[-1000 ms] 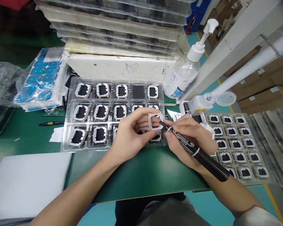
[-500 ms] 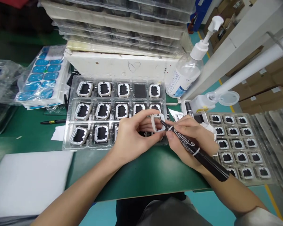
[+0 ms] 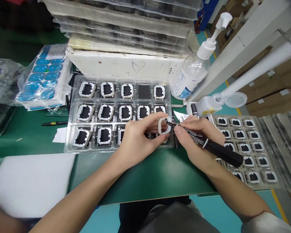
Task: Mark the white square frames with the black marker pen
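Between the thumb and fingers of my left hand (image 3: pixel 140 136) is a small white frame (image 3: pixel 161 126), rounded at the corners and open in the middle. My right hand (image 3: pixel 200 137) is closed on a black marker (image 3: pixel 223 152) with white lettering, its tip at the inner edge of the frame. Under and behind my hands lies a clear plastic tray (image 3: pixel 69 131) with similar white frames over dark inserts. One pocket (image 3: pixel 144 92) in its back row shows only a dark square. My left hand hides part of the front row.
Stacked trays (image 3: pixel 126 26) stand at the back above a white box (image 3: pixel 106 64). A pump bottle (image 3: pixel 191 76) is at the back right, and a second filled tray (image 3: pixel 251 149) lies right. Blue sheets in plastic (image 3: pixel 42 77), a pen (image 3: pixel 53 123) and a white foam sheet (image 3: pixel 31 184) are left.
The marker's back end has swung up and right, and my right hand has shifted slightly. The frame has turned a little in my left hand. A blurred skin-toned shape has appeared at the lower left.
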The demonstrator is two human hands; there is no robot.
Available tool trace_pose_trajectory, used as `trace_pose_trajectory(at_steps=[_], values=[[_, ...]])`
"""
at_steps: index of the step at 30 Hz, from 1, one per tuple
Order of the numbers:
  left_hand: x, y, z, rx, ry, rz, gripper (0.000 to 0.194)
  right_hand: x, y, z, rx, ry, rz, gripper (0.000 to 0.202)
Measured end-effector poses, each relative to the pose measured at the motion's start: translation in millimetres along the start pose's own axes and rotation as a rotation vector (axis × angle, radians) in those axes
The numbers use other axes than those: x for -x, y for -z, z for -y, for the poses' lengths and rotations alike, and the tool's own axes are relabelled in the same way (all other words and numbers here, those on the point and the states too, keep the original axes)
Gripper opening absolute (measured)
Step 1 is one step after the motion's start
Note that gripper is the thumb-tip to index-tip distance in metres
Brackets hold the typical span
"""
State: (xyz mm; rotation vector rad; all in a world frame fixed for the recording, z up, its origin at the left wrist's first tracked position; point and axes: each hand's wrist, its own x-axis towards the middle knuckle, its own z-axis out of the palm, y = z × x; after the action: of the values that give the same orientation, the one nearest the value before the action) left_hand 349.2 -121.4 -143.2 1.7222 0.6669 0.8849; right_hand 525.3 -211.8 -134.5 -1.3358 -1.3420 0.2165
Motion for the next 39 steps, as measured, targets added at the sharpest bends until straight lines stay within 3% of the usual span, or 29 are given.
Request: trace_pose_trajectory(at_steps=[16, 29, 39], values=[[0.9, 3.5, 3.3, -0.183, -0.065, 0.014, 0.036, 0.3, -1.0, 0.1, -0.018, -0.022, 0.0, 0.013], [0.2, 3.0, 2.2, -0.195, -0.065, 0.004, 0.033, -1.0, 2.2, 4.1, -0.005, -0.035, 0.027, 0.016], [1.0, 3.8, 3.0, -0.209, -0.078, 0.008, 0.034, -0.6, -1.3, 1.3, 0.01, -0.015, -0.023, 0.012]])
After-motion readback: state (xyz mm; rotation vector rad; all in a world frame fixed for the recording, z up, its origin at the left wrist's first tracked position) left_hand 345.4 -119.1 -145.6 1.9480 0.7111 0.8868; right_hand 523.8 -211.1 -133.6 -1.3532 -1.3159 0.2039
